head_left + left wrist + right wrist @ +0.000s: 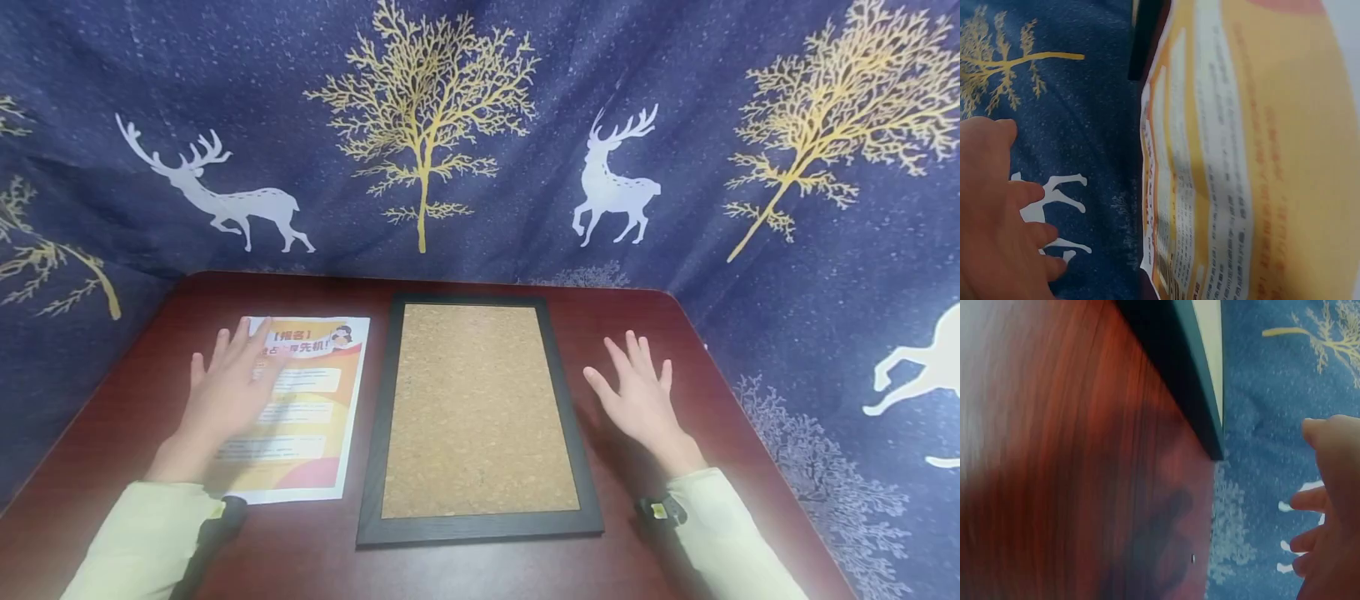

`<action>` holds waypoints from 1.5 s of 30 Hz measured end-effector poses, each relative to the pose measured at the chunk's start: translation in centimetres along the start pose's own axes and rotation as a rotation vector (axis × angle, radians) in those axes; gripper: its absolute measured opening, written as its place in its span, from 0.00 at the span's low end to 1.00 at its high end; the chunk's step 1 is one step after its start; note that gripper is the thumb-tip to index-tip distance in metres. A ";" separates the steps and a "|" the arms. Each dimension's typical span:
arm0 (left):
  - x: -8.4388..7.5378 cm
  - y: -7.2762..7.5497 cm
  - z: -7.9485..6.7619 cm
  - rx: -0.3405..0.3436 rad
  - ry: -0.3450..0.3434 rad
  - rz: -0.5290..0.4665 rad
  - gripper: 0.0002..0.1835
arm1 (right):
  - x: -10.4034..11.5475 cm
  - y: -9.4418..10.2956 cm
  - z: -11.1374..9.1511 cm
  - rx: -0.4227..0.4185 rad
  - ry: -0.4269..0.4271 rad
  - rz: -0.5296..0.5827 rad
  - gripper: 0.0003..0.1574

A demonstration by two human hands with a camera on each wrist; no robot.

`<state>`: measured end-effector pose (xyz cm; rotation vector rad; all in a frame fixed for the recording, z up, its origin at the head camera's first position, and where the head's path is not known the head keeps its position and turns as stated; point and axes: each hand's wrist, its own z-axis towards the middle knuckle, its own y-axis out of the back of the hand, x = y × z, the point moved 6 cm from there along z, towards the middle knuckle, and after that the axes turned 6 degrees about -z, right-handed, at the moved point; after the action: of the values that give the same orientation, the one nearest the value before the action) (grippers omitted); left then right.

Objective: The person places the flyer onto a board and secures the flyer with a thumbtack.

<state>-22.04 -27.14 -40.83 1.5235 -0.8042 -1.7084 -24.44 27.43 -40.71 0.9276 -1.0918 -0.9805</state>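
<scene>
A black-framed cork board (480, 408) lies flat in the middle of the table. To its left is a printed poster (311, 475) in orange, yellow and white, with a bold heading at its top. My left hand (228, 392) hovers over the poster's left part, fingers spread, covering some of the print. In the left wrist view that hand (1004, 219) appears apart from the sheet. Right of the board, my right hand (637, 396) is held above the tabletop with spread fingers, and its shadow falls on the wood. Both hands are without anything in them.
The dark red wooden table (480, 575) has rounded far corners. A blue cloth (510, 200) with white deer and golden trees hangs behind it and along its sides. Each sleeve cuff carries a dark strap, as with the right strap (667, 510).
</scene>
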 end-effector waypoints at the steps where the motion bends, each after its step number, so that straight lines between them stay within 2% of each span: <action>1: 0.0 0.1 0.0 0.002 0.010 -0.033 0.39 | 0.3 -0.1 0.0 -0.005 0.000 0.026 0.46; 5: 0.1 0.7 0.0 0.003 0.061 -0.179 0.37 | 1.4 -0.3 0.1 -0.019 -0.001 0.163 0.43; 11: 1.1 1.5 -0.1 -0.018 0.202 -0.391 0.40 | 3.4 -0.3 0.4 -0.045 -0.015 0.376 0.35; 15: 2.0 1.7 -0.3 -0.034 0.273 -0.522 0.43 | 4.7 -0.7 0.5 -0.002 -0.064 0.528 0.33; 18: 2.8 1.7 -0.5 -0.043 0.363 -0.601 0.45 | 5.9 -1.3 0.5 0.039 -0.120 0.667 0.32; 22: 3.6 1.9 -0.8 -0.067 0.446 -0.690 0.45 | 7.4 -2.2 0.5 0.064 -0.178 0.815 0.30; 29: 4.4 2.6 -0.9 -0.112 0.419 -0.669 0.44 | 10.3 -3.2 0.3 0.100 -0.155 1.008 0.25; 33: 5.0 2.6 -0.9 -0.120 0.433 -0.733 0.43 | 11.8 -3.8 0.1 0.149 -0.152 1.149 0.24; 38: 5.9 2.7 -0.8 -0.119 0.431 -0.764 0.45 | 13.3 -4.6 0.0 0.203 -0.169 1.204 0.26; 45: 7.0 2.6 -0.4 -0.091 0.400 -0.698 0.46 | 15.5 -5.4 -0.1 0.274 -0.184 1.294 0.29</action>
<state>-21.81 -34.38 -42.69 2.1393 0.0330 -1.7609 -22.64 11.14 -41.65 0.1748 -1.6462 0.1706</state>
